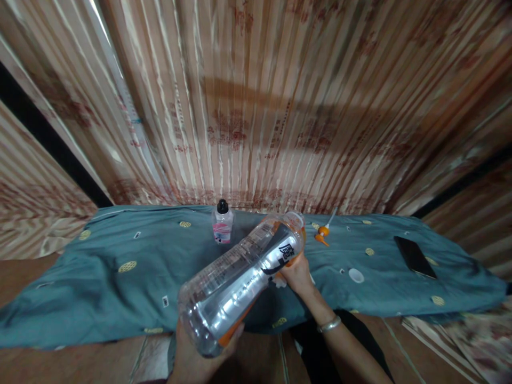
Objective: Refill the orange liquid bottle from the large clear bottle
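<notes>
A large clear plastic bottle [244,277] with a silver and orange label is tilted across the middle, its open neck toward the upper right. My left hand [200,352] supports its base at the lower left. Near the neck end, my right hand [298,274] grips the bottle from below and behind; the bottle hides part of its fingers. A small clear bottle [223,224] with a black cap and pink label stands behind the large one. An orange pump top [323,232] with a pale tube lies to the right.
A teal patterned cloth [120,288] covers the surface. At the right lie a dark phone [414,257] and a small white round item [356,275]. Striped curtains [256,106] hang behind, with dark poles at both sides.
</notes>
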{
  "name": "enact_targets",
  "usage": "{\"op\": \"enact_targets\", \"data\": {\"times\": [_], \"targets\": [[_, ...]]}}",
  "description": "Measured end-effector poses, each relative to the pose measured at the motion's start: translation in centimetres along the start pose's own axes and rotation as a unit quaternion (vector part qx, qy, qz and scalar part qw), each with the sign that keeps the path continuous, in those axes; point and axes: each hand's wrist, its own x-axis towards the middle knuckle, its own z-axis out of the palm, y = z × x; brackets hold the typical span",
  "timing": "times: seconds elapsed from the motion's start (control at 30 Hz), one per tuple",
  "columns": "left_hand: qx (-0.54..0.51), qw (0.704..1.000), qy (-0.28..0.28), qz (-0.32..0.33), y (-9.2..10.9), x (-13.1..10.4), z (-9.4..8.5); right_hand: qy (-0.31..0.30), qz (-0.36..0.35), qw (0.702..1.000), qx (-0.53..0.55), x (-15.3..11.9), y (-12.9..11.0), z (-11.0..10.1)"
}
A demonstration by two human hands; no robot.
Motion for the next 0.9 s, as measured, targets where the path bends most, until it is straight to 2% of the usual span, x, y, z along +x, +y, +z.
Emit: {"op": "enact_targets", "data": {"times": [0.13,0.33,0.63,0.9], "targets": [[0.031,0.998,0.017,0.058,0.7,0.6,-0.1,0.001,-0.004,1.000,-0.013,0.0,0.3,0.0],[0.054,0.995,0.019,0.083,0.7,0.8,-0.1,-0.003,-0.006,1.000,0.001,0.1,0.5,0.1],[0.017,0.999,0.011,0.039,-0.5,0.0,0.4,0.007,-0.015,1.000,-0.002,0.1,0.7,0.1],[0.021,0.999,0.001,0.047,-0.3,0.2,0.3,-0.005,-0.005,1.000,0.001,0.1,0.4,-0.1]]}}
